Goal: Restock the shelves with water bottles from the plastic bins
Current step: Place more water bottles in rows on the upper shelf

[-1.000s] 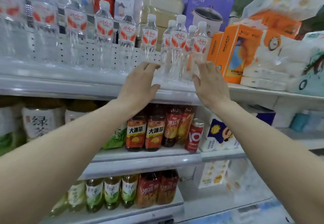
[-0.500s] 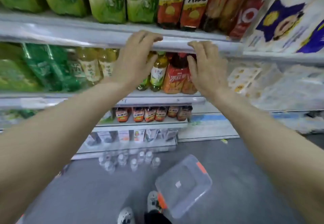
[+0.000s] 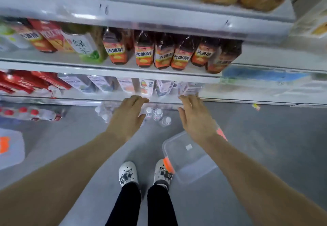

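Note:
Several small water bottles (image 3: 156, 114) with white caps stand on the grey floor just in front of the lowest shelf. My left hand (image 3: 128, 115) hangs above their left side, fingers relaxed, holding nothing. My right hand (image 3: 195, 118) hangs to their right, fingers spread, also empty. A clear plastic bin lid (image 3: 187, 156) with orange clips lies on the floor beside my right foot, partly under my right forearm. No bin with bottles in it shows clearly.
Shelves (image 3: 109, 70) of iced-tea bottles (image 3: 161, 52) and cartons (image 3: 146, 86) rise straight ahead. A pack of red-capped bottles (image 3: 30, 113) lies at the left. A clear container (image 3: 10, 149) with an orange clip sits at the far left. My feet (image 3: 145, 172) stand below.
The view has swung down from the top water shelf to the floor. Both hands have dropped from the shelf edge to just above the bottles on the floor.

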{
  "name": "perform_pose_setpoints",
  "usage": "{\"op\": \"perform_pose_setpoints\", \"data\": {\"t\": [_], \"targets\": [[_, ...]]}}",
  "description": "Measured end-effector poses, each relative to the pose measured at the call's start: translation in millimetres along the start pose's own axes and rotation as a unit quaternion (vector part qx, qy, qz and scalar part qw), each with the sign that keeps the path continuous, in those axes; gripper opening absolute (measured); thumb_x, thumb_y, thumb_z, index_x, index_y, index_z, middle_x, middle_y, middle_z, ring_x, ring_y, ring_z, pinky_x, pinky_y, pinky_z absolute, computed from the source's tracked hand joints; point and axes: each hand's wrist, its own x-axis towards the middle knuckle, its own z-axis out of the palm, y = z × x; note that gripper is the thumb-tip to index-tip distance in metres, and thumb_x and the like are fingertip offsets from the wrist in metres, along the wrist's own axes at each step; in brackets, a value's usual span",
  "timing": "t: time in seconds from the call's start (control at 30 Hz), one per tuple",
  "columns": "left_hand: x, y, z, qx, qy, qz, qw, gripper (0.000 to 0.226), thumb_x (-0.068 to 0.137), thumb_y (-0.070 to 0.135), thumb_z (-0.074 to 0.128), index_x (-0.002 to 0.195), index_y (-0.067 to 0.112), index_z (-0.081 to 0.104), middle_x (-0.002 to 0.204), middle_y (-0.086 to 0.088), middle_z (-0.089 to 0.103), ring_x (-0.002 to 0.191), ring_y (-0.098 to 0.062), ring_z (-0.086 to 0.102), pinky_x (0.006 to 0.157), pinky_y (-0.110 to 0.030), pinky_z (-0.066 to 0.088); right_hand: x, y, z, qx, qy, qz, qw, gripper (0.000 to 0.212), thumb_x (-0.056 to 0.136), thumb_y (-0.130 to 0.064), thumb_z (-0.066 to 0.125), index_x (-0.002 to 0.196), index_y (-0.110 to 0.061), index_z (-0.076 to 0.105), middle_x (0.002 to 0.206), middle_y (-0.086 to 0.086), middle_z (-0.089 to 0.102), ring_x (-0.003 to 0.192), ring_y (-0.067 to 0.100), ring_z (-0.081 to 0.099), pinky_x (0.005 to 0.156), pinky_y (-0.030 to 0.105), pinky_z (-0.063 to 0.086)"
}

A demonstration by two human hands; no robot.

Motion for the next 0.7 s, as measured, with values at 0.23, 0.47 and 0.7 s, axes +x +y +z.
{"op": "perform_pose_setpoints", "data": {"t": [0.23,0.47,0.7], "targets": [[-14,-97,175,0.014,-0.09,-0.086,0.992,0.05,0.072,0.0,0.076,0.12,0.004,0.062,0.119,-0.019,0.06,0.106,-0.043,0.057,0.09,-0.05,0.047,-35,51,195,0.01,-0.094,0.06,0.994,0.04,0.087,-0.024,0.055,0.123,-0.006,0.055,0.1,0.019,0.063,0.078,0.038,0.062,0.054,0.039,0.052],[-7,-184,302,0.098,-0.119,-0.074,0.985,0.07,0.075,0.007,0.076,0.136,-0.001,0.044,0.147,-0.021,0.038,0.14,-0.041,0.027,0.117,-0.046,0.022,-42,76,360,0.042,-0.176,0.118,0.976,0.048,0.095,-0.028,0.057,0.136,-0.003,0.047,0.127,0.025,0.051,0.107,0.045,0.053,0.086,0.048,0.044],[-18,-205,342,0.044,-0.127,-0.124,0.983,0.087,0.082,-0.001,0.062,0.153,0.011,0.013,0.162,-0.008,0.003,0.147,-0.03,0.012,0.106,-0.044,0.035,-53,74,421,0.096,-0.11,0.175,0.974,0.029,0.096,-0.006,0.049,0.125,-0.006,0.05,0.134,0.022,0.04,0.098,0.045,0.054,0.075,0.044,0.045]]}}
